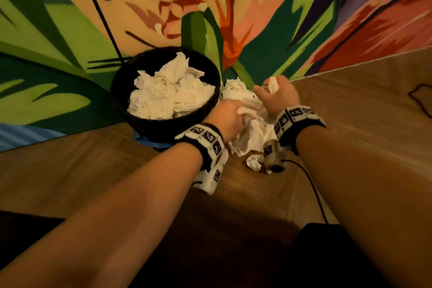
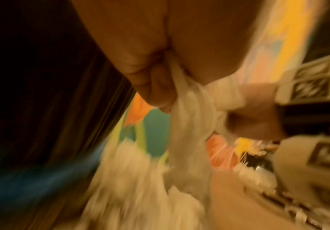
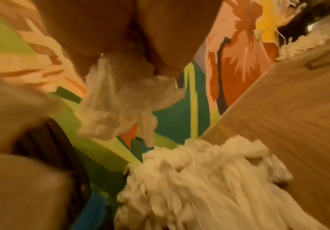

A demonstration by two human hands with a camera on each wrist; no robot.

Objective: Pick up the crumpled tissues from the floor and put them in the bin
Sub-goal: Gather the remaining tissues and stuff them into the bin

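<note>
A round black bin (image 1: 121, 82) stands on the floor against the wall, heaped with white crumpled tissues (image 1: 170, 93). Just right of it a pile of loose tissues (image 1: 254, 131) lies on the wooden floor. My left hand (image 1: 228, 116) grips a tissue (image 2: 189, 118) at the pile's near left; its fingers curl round the paper. My right hand (image 1: 277, 96) holds another crumpled tissue (image 1: 273, 85) over the far side of the pile, and that tissue (image 3: 121, 96) hangs from the closed fingers. One small tissue ball (image 1: 253, 163) lies apart, nearer me.
A painted wall with green, orange and pink shapes (image 1: 210, 18) rises right behind the bin. A thin black cord (image 1: 100, 11) slants down to the bin. Another cable (image 1: 311, 184) runs across the wooden floor (image 1: 93, 170) from my right wrist.
</note>
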